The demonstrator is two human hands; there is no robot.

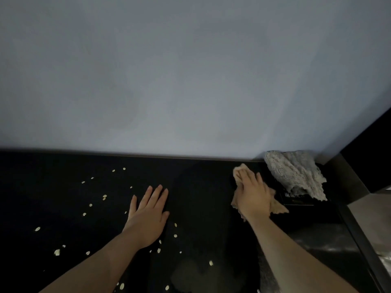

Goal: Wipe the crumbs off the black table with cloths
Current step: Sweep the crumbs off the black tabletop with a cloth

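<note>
Nearest the person, pale flake-like crumbs (pixel 57 252) lie scattered over the black table (pixel 201 187), thickest on the left side and running up toward the back edge. A few sit right beside the left wrist.

The left hand (pixel 148 214) lies flat on the table among them, fingers straight and slightly spread, holding nothing. Further right, the right hand (pixel 254 197) has its fingers closed on a bunched beige cloth (pixel 240 172), which pokes out above the fingertips and below the palm. It is well apart from most of the crumbs.

Just beyond it a grey cloth (pixel 296 174) is draped over a black box (pixel 306 210) in the corner, against the pale wall (pixel 190 81).

The risk I'd watch is a fast sweep with so crumpled a cloth. The flakes look light, so they could skip under the folds or scatter off the near edge onto the floor. The bare left palm may also drag crumbs about if it slides.
</note>
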